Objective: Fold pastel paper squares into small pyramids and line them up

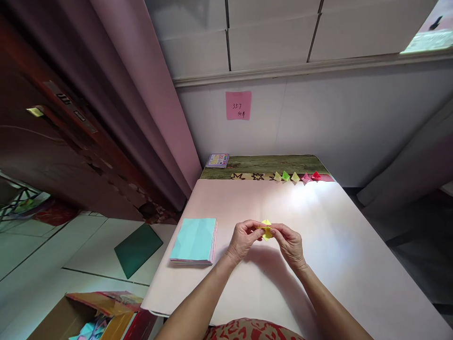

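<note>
Both hands meet over the middle of the table around a small piece of folded yellow paper [266, 231]. My left hand [245, 238] pinches its left side between thumb and fingers. On the other side, my right hand [289, 242] grips the paper the same way, thumb toward me. Parts of the paper stick out above and below the fingertips; the rest is covered by them. To the left lies a stack of square paper [194, 240] with a light blue sheet on top.
A row of several folded paper pieces [295, 177] in yellow, green, pink and red stands along the far edge. A small pack [218, 160] lies at the back left corner. An open cardboard box [56, 321] and a dark green sheet [138, 250] are on the floor. A pink note [238, 106] hangs on the wall.
</note>
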{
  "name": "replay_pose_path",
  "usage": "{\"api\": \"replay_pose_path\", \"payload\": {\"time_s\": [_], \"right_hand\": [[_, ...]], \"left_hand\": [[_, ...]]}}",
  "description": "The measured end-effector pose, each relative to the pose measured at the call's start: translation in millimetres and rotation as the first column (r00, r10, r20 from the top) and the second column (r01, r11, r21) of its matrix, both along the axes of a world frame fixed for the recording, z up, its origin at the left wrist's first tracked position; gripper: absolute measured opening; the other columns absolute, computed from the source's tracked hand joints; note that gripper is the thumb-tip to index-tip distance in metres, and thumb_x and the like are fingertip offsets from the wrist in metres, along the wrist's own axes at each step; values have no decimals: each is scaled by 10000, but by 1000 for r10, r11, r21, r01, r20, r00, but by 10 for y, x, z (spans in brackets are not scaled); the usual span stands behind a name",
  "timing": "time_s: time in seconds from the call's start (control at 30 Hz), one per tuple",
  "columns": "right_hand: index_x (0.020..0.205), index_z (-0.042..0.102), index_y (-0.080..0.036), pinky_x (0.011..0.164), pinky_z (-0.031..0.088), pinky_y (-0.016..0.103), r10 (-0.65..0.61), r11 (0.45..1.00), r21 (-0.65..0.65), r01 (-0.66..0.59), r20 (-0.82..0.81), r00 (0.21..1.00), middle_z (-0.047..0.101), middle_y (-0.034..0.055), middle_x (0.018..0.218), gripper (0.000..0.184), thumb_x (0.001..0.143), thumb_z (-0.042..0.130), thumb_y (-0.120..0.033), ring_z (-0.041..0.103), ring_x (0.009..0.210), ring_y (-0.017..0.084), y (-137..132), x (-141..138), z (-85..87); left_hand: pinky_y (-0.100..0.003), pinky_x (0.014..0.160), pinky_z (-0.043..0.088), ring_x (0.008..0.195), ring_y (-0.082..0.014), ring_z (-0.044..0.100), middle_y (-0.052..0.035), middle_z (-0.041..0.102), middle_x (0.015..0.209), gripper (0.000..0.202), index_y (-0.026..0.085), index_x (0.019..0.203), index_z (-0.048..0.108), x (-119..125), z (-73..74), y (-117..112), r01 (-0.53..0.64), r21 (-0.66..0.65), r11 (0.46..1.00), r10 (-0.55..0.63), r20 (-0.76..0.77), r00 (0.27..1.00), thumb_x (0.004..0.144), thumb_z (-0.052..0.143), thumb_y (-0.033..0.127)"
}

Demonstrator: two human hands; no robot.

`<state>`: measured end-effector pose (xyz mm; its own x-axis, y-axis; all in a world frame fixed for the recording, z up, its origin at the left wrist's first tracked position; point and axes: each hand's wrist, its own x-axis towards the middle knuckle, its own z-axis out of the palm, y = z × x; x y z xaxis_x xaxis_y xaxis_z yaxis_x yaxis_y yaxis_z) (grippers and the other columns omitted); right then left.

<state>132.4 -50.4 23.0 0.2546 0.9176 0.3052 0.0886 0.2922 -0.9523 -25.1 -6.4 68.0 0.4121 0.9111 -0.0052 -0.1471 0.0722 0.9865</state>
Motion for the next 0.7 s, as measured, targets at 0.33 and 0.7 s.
{"api": "replay_pose_path", "payload": {"time_s": [0.33,0.7], "right_hand": [[846,706,-199,644,534,300,-101,992,-88,86,-176,979,705,40,782,208,822,682,-405,630,693,168,14,-83,162],[943,631,-204,540,501,262,22,966,-248,-78,-220,975,644,-6,668,274,782,703,-413,580,589,141,7,-73,409]], "left_hand": [[-265,615,545,635,-138,628,-24,654,700,249,132,740,677,139,113,-65,-134,-57,989,137,65,988,681,798,342],[-271,528,521,596,-163,632,-9,642,652,215,152,864,625,71,170,-44,-136,-258,957,150,35,988,680,704,230]]}}
